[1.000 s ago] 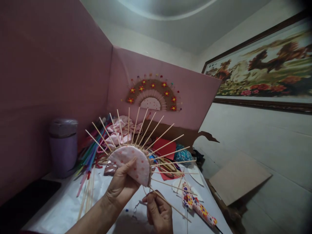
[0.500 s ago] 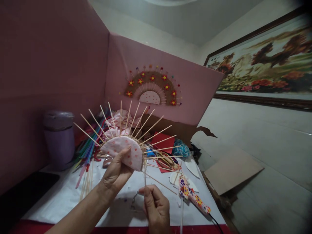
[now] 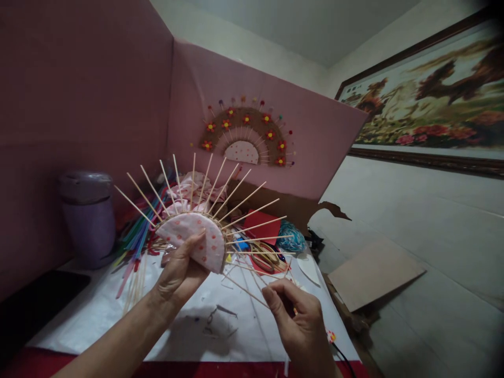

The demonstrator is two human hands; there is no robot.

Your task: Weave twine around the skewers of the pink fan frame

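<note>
Behind our grip stands the pink backboard [image 3: 98, 105], with a finished beaded fan [image 3: 246, 139] pinned up above. The white table cover [image 3: 244, 331] spreads beneath, and a lavender jar [image 3: 88, 215] sits well to its left. Our left hand [image 3: 179, 275] pinches the dotted fabric half-disc [image 3: 197, 239], thumb across its face, raised so the skewers fan free. Our right hand [image 3: 303, 320], fingers curled together, seems to pinch the lowest skewer [image 3: 244, 289] by its tip, just below-right.

Head-worn, close over the near edge of the table [image 3: 244, 331], facing forward and slightly down toward the pink partition [image 3: 98, 105] behind.
</note>
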